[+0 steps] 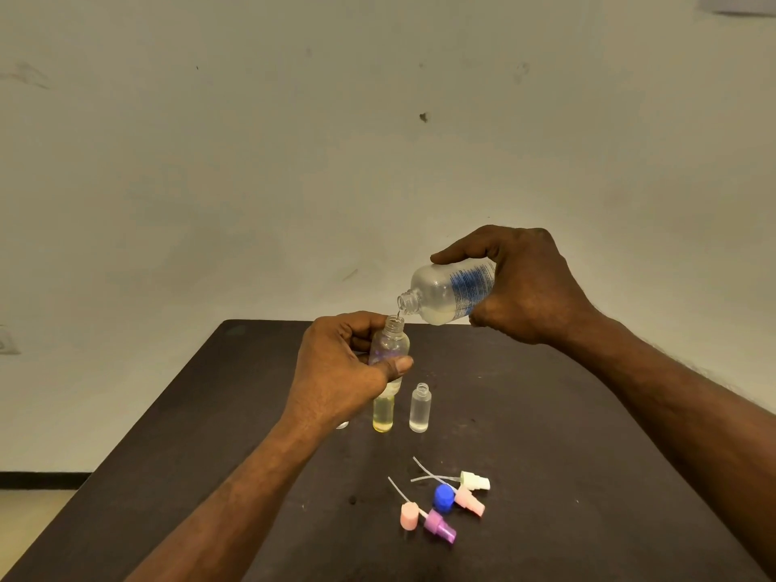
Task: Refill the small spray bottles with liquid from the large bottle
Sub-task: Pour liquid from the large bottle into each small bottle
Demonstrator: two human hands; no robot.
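Pouring is under way: my right hand grips the tilted large bottle, its mouth just above the small spray bottle my left hand holds upright. Next I should level it before overflow.

Large bottle: clear plastic, blue printed text block on its side, pale cloudy-yellowish liquid pooled at the low side. Small bottle in hand: clear, faint purple-blue sheen on its wall. Standing bottle: clear with yellow liquid. Second standing bottle: frosted, colourless contents. Table: dark brown, matte, a few pale specks. Loose tops: blue cap; white-greenish spray head; light pink spray head; pink cap; purple spray head, possibly pink-tinged, view too soft to settle. Dip tubes whitish-translucent. Wall: off-white, grey-green cast, scattered dark marks.
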